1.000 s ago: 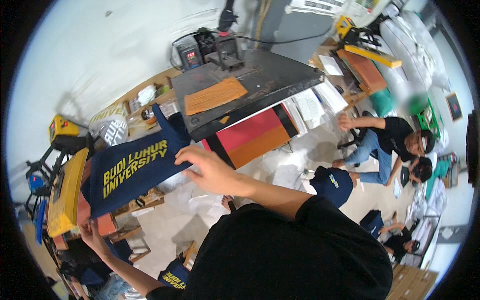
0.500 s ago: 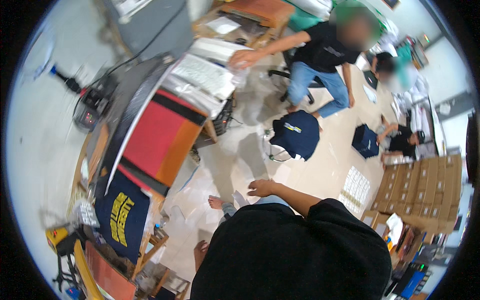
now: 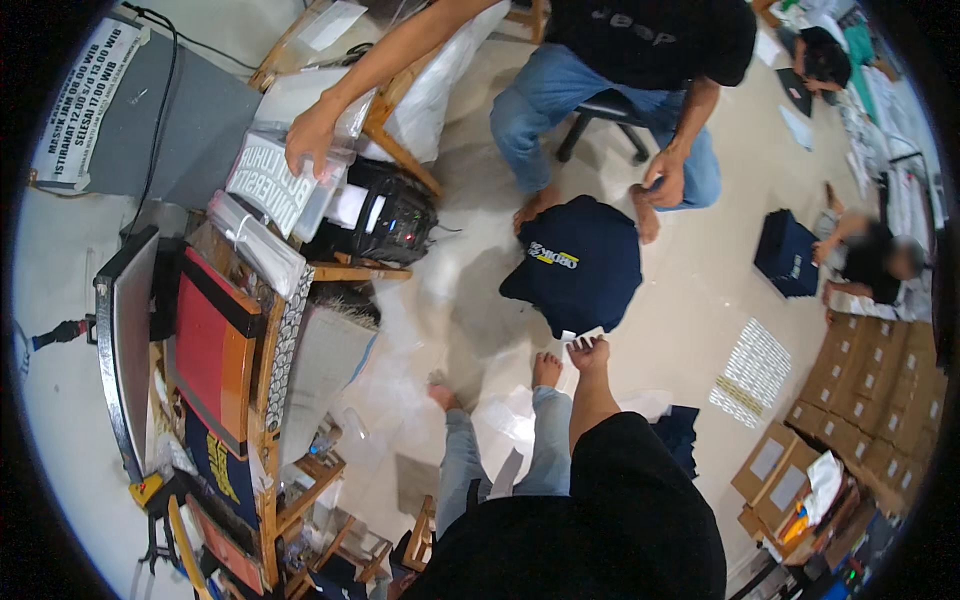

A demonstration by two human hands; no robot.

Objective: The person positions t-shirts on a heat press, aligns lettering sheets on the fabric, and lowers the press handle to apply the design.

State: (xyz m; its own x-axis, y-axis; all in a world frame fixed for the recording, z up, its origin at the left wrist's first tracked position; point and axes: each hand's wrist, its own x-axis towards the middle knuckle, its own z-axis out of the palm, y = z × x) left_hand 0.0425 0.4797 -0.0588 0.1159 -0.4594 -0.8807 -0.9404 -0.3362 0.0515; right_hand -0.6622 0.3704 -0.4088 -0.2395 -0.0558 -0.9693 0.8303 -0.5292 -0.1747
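So over at 9 o'clock the heat press [image 3: 125,340] is sitting open, with a red and orange pad [image 3: 212,345] beside it on the wooden counter [image 3: 268,400]. A navy shirt with yellow print [image 3: 215,465] is hanging down the counter's side at about 8 o'clock.

Up at 11 o'clock a co-worker's hand [image 3: 312,135] is resting on a clear bag with white lettering [image 3: 275,185], just beside a black machine with small red lights [image 3: 385,215]. That same person is sitting on a black chair [image 3: 600,115] at 12 o'clock, and their other hand [image 3: 668,178] is hanging down near their knee.

In the middle, a folded navy shirt [image 3: 580,265] is lying on the floor [image 3: 690,330], touching the co-worker's bare feet. The wearer's right hand [image 3: 588,352] is reaching out toward its lower edge, fingers pinching a small white paper tag [image 3: 578,336] right at the shirt's hem. It's blurry, so how tight that pinch is I can't really tell. The left hand isn't showing anywhere. The wearer's own bare foot [image 3: 546,370] is planted just beside that hand.

Further right at 3 o'clock another folded navy shirt [image 3: 785,255] is lying on the floor, and stacked cardboard boxes [image 3: 860,400] are filling up 4 o'clock, with a white printed sheet [image 3: 750,375] just beside them.
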